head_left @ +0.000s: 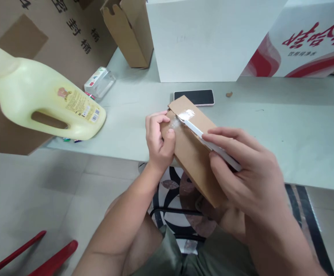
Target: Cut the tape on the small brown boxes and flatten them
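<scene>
A closed brown cardboard box [194,153] is held at a slant over the near edge of the table. Clear tape shines across the seam near its far end. My left hand [159,136] grips that end from the left, thumb on the top face and fingers curled at the far edge. In my right hand [244,165] is a slim white box cutter [195,129], pinched between thumb and fingers. Its tip touches the seam at the tape, and its body lies along the seam. The lower right part of the box is hidden behind my right hand.
Behind the box lies a phone [194,96] on the pale table [270,115]. A big yellow bottle [46,96] and a clear plastic container [100,82] are at left. An open carton [129,34], a white box [207,42] and a red-and-white carton [308,42] line the back.
</scene>
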{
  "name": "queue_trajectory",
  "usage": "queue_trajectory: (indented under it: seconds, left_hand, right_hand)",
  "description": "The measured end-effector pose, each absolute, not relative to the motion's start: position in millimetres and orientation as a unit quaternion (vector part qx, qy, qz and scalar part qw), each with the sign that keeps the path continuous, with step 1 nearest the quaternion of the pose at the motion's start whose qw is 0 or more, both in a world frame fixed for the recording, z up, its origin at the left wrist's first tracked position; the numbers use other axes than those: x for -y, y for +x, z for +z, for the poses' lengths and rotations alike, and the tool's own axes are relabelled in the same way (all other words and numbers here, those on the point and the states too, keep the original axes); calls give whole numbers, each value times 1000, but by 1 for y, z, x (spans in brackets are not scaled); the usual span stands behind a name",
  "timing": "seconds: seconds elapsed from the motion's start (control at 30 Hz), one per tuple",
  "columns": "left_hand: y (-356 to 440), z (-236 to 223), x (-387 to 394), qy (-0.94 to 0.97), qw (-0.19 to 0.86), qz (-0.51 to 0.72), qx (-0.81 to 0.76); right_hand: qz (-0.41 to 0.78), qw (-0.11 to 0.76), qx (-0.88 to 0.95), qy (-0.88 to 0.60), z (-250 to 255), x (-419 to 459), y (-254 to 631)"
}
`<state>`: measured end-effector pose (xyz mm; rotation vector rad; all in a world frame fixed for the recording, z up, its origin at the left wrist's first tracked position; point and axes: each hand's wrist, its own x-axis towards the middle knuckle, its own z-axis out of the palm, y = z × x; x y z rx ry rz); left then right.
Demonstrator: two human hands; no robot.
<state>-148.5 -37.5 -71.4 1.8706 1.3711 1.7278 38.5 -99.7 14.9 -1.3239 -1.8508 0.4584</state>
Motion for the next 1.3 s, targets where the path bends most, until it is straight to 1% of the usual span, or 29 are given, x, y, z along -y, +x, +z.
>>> queue_trajectory:
  seconds: [0.1,0.3,0.6,0.9,1.1,1.3]
  left_hand:
    - [-148,-71,38,636,133,591,-478]
    - [-148,-72,38,637,132,599,-466]
    - [-149,-73,37,644,111,590,-473]
    - [-155,-75,36,664,90,590,-451]
    - [-153,-78,34,657,97,603,-442]
    - [-151,-79,34,647,102,619,-435]
  right_hand:
    - [160,398,742,-516,9,100,36]
    - [118,430,730,-518,4,100,31]
    - [72,433,729,-526,2,102,25]
    - [86,428,718,-542,16,108,36]
    - [87,450,711,-534,8,107,35]
    - [69,454,711,-532,3,104,31]
